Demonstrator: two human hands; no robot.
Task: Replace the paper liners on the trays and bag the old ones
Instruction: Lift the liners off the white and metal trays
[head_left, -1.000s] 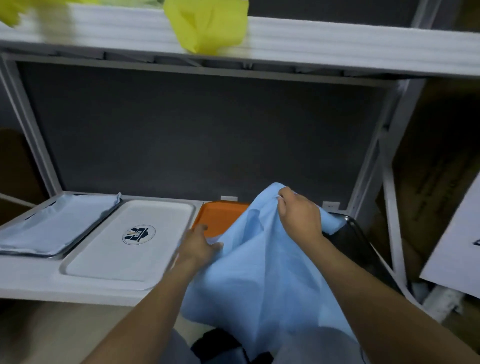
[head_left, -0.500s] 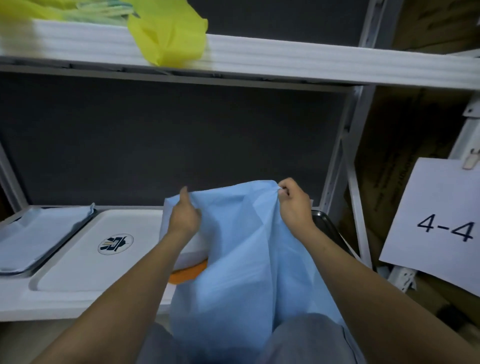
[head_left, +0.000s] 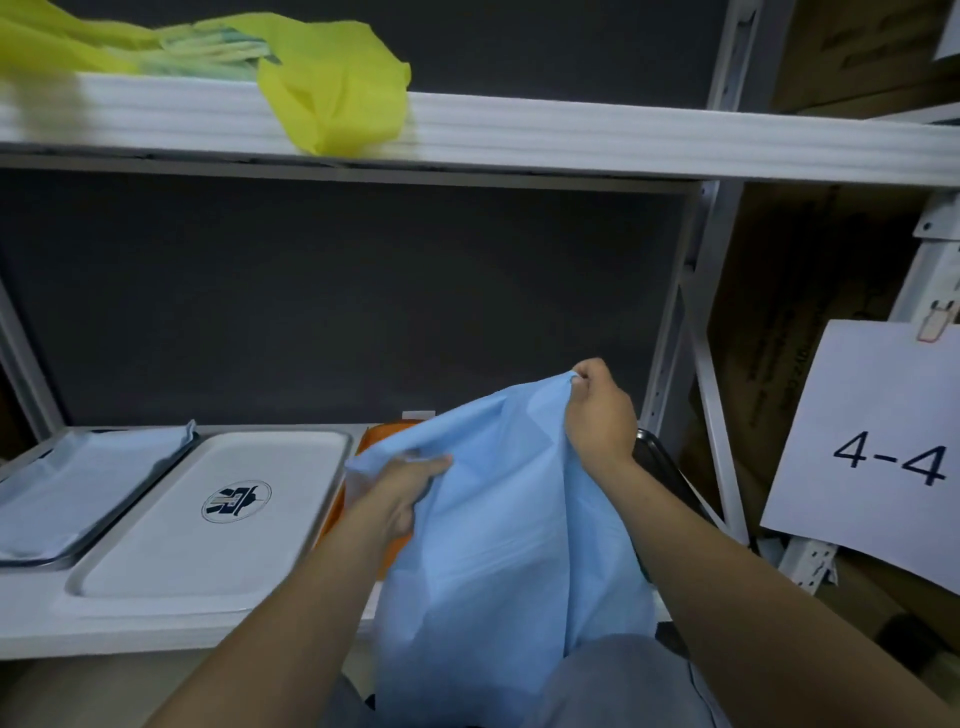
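Head view: the right hand (head_left: 597, 410) pinched the top corner of the blue liner (head_left: 509, 519), and the left hand (head_left: 405, 488) gripped its left edge with curled fingers. The sheet hung slack in front of the orange tray (head_left: 384, 431), beside the white tray (head_left: 218, 514) on the lower shelf (head_left: 156, 629). The thin sheet could tear if the hands pulled apart, or land creased and askew, since most of it drooped unsupported.

Matt blue cloth-like liner (head_left: 498, 519); glossy metal-rimmed tray (head_left: 218, 519).
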